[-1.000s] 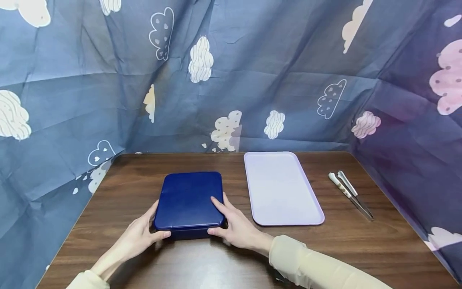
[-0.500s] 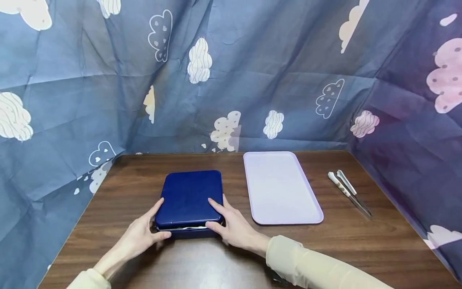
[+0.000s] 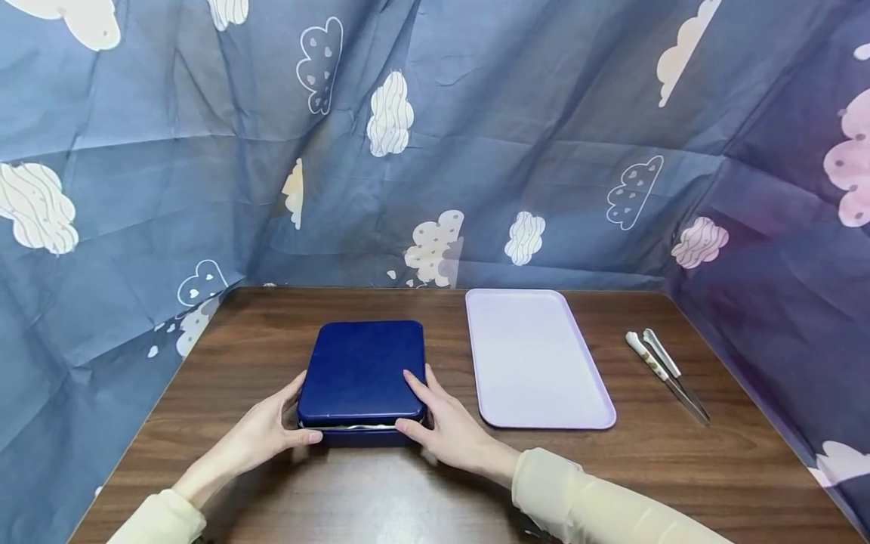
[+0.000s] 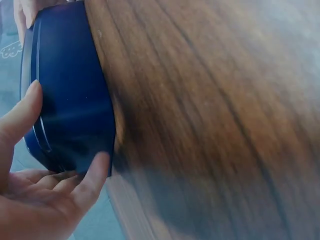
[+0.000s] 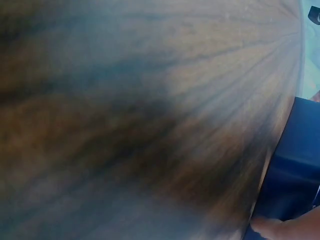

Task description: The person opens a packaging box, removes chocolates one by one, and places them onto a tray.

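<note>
A dark blue rectangular box (image 3: 370,439) lies on the wooden table, left of centre. Its lid (image 3: 363,370) stands slightly raised at the front, and a pale strip shows in the gap. My left hand (image 3: 261,432) grips the box at its front left corner, thumb at the front and fingers along the left side. My right hand (image 3: 454,427) holds the lid at its front right corner, with one finger lying on top. In the left wrist view the box (image 4: 70,90) sits between left thumb and fingers. A fingertip (image 5: 270,227) touches the box in the right wrist view. The contents are hidden.
A pale lilac tray (image 3: 540,363) lies right of the box. Farther right are two slim utensils with white handles (image 3: 649,355) and metal ends, side by side. A blue cloud-patterned cloth (image 3: 476,174) hangs behind the table and at its sides.
The lid's front edge has risen from the box, opening a thin gap with a pale strip. My right thumb has moved up with the lid. My left hand stays at its corner.
</note>
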Demonstrator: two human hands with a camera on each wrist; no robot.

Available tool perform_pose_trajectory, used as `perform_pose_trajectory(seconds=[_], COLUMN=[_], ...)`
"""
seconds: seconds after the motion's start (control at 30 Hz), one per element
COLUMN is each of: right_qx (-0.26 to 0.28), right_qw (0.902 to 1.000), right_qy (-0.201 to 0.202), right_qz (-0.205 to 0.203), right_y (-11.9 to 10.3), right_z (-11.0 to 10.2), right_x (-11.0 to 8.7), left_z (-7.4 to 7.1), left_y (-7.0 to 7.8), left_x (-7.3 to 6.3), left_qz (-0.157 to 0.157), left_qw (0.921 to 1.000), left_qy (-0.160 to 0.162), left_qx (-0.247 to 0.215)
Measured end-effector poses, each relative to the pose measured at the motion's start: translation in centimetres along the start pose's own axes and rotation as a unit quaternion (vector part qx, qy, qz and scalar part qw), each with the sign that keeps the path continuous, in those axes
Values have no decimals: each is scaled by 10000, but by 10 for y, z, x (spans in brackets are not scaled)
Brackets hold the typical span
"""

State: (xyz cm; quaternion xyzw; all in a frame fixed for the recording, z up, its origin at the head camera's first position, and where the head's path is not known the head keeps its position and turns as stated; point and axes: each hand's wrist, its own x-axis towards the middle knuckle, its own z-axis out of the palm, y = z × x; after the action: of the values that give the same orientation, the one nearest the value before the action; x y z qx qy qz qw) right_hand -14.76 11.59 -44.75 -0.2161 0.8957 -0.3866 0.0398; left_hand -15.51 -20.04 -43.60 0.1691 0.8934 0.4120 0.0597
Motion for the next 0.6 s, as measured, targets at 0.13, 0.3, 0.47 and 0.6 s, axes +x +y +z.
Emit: perform_pose_trajectory(seconds=[0.13, 0.3, 0.47, 0.6], right_qx=[-101, -338, -540, -674], right_qw=[9999, 9994, 9984, 9972], right_qy=[3, 72, 92, 88], right_qz=[130, 94, -153, -317], right_y=[0, 3, 6, 4], right_z=[-3, -6, -10, -15], right_x=[1, 3, 6, 8], left_z=[0, -2, -9, -12], left_y=[-3, -7, -6, -5], left_x=[3, 5, 7, 10], left_qz=[27, 246, 136, 49], left_qw=[9981, 9886, 9935, 9984], left_qy=[-106, -345, -390, -264], left_qx=[-609, -1447, -1062, -505])
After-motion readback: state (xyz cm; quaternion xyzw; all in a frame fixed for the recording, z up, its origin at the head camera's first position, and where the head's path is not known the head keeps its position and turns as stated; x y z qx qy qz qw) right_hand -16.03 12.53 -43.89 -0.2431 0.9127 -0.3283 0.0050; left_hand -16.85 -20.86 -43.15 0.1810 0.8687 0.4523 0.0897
